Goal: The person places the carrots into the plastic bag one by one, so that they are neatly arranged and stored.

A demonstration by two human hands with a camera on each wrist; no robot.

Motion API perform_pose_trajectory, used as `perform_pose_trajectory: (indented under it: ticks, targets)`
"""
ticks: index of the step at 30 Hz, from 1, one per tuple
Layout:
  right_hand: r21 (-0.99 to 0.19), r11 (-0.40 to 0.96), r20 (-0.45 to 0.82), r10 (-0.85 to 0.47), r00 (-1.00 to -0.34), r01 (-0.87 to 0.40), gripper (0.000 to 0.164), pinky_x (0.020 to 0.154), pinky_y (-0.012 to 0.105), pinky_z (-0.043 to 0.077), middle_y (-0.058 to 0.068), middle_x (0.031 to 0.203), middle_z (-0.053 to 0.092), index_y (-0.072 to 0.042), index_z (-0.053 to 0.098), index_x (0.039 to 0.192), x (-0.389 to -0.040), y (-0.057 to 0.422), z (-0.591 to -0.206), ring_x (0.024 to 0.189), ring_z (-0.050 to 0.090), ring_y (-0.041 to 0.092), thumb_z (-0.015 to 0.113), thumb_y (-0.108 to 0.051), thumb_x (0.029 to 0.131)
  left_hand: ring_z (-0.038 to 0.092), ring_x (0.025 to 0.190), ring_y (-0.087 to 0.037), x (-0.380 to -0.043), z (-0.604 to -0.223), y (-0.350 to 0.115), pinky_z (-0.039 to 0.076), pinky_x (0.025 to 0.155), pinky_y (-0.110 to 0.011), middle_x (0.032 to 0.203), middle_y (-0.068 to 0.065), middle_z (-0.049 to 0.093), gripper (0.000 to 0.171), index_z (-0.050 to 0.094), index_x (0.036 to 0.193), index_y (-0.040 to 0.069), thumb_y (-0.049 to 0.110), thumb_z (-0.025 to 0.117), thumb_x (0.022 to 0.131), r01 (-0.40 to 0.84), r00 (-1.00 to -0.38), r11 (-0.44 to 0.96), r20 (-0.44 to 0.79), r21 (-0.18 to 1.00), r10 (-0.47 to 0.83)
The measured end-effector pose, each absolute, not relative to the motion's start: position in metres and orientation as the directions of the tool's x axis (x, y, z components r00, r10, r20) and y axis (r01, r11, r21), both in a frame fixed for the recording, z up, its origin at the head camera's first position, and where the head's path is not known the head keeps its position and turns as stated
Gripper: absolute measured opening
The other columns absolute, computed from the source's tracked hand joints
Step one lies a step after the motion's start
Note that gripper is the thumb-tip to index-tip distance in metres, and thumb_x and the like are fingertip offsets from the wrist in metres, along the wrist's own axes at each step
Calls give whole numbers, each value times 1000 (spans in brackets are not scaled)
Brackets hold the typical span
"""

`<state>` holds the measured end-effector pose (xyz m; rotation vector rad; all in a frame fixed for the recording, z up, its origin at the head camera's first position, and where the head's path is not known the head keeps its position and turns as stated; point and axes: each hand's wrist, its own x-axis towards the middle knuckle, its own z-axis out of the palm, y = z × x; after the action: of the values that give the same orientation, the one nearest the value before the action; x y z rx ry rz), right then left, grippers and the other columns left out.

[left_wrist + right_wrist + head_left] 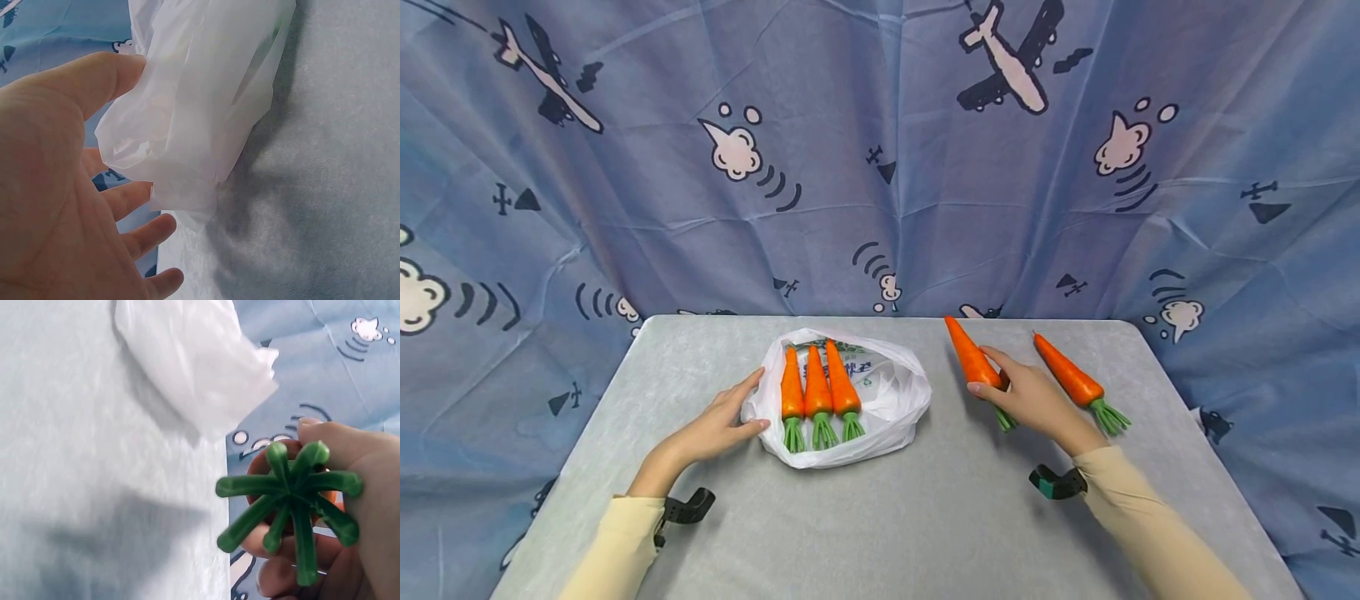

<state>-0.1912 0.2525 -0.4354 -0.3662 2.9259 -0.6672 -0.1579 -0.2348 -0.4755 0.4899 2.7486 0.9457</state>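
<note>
My right hand point(1033, 396) grips an orange carrot point(967, 350) near its thick top, with the tip angled up to the left. In the right wrist view its green stalks point(290, 500) face the camera. A white plastic bag point(891, 400) lies with its mouth spread, and three carrots point(817, 383) rest side by side in it, stalks toward me. At the bag's left edge is my left hand point(715, 425), thumb and fingers apart. The left wrist view shows that thumb and the fingertips right at the bag's crumpled side point(194, 112). Another carrot point(1070, 372) lies right of my right hand.
Everything lies on a grey table point(880, 533) with rounded far corners. Behind and beside it hangs a blue curtain point(835, 167) printed with planes and clouds. Dark bands point(688, 507) sit at both wrists below the pale sleeves.
</note>
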Motion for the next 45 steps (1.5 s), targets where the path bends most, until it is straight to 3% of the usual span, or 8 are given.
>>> perform_pose_trajectory:
  ticks: [7, 13, 28, 45]
  targets:
    - [-446, 866, -51, -276, -960, -225, 84, 56, 27, 40, 3, 78, 60, -18, 36, 154, -188, 234, -424, 62, 50, 15, 60, -64, 88, 32, 141, -51, -159, -475, -234, 29, 112, -68, 159, -26, 30, 83, 16, 160, 12, 38, 63, 95, 249, -926, 743, -72, 622, 370]
    - [-460, 857, -46, -286, -957, -233, 86, 57, 27, 40, 3, 81, 61, -19, 35, 154, -188, 223, -416, 63, 51, 14, 58, -68, 87, 32, 141, -50, -159, -474, -233, 29, 112, -68, 160, -25, 29, 83, 17, 160, 13, 39, 63, 95, 245, -927, 743, -74, 622, 368]
    - [-527, 800, 5, -334, -943, -286, 79, 55, 27, 40, 3, 76, 58, -19, 36, 154, -184, 196, -411, 60, 49, 13, 68, -50, 89, 32, 141, -52, -158, -474, -233, 29, 113, -67, 158, -28, 30, 84, 17, 159, 9, 36, 64, 95, 260, -925, 740, -58, 621, 374]
    - [-590, 742, -2, -397, -918, -320, 76, 51, 26, 42, -1, 71, 61, -21, 40, 152, -181, 156, -410, 56, 49, 12, 69, -50, 89, 31, 142, -52, -157, -474, -233, 29, 113, -68, 159, -27, 30, 84, 17, 159, 10, 38, 64, 95, 250, -927, 746, -69, 617, 368]
